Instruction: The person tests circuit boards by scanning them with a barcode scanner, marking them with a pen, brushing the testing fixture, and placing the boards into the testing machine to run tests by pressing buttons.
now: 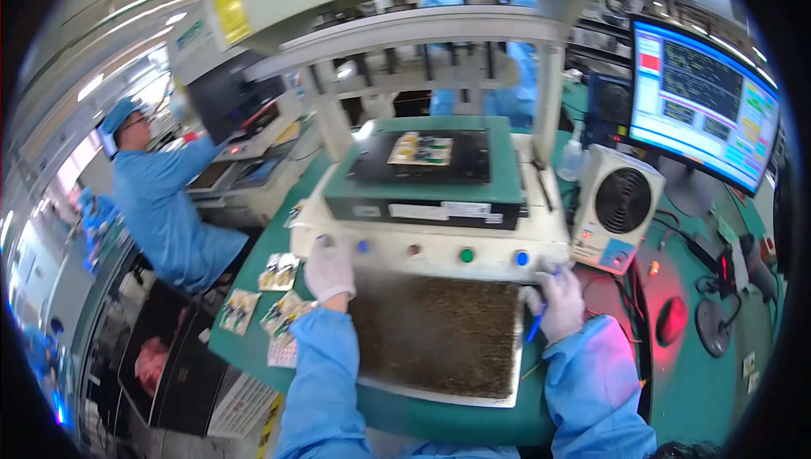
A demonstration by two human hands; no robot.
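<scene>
My left hand (328, 269), in a white glove, presses on the left end of the white front panel (439, 254) of a test machine, over a button there. My right hand (559, 300), also gloved, rests at the panel's right end and holds a blue pen (536, 324). On the panel between them sit a blue, a red, a green and another blue button. Behind the panel a green-edged fixture (422, 193) carries a black plate with a small circuit board (420, 149) on it. A dark speckled mat (439, 332) lies between my forearms.
Small circuit boards (279, 271) lie at the table's left edge. A white fan unit (615, 206) stands at the right, a lit monitor (703, 104) behind it, a red-lit mouse (672, 320) beyond. A person in blue (165, 206) works at the left.
</scene>
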